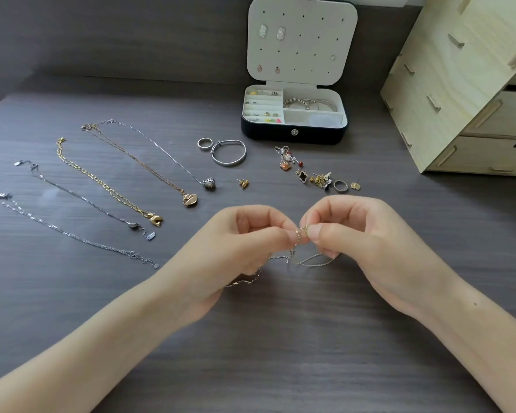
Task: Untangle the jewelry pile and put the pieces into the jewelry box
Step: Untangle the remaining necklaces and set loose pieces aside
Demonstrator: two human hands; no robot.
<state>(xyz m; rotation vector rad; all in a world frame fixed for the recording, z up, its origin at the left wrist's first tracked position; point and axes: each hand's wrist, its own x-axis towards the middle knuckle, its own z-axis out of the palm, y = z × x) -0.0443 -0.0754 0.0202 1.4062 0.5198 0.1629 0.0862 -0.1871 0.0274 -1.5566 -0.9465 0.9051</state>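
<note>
My left hand (245,248) and my right hand (358,248) meet above the table's middle, and both pinch a tangle of thin chains (303,234) with a small gold charm between the fingertips. A gold loop (313,260) hangs under my right hand; a silver chain (251,278) trails under my left. The jewelry box (294,134) stands open at the back, its lid holding earrings and its compartments holding rings and bangles. A small pile of earrings and rings (319,175) lies in front of the box.
Several necklaces (108,189) lie stretched out in rows on the left of the dark table. A silver bangle (228,153), a ring (204,143) and a gold earring (243,183) lie near the box. A wooden drawer unit (471,93) stands at the right.
</note>
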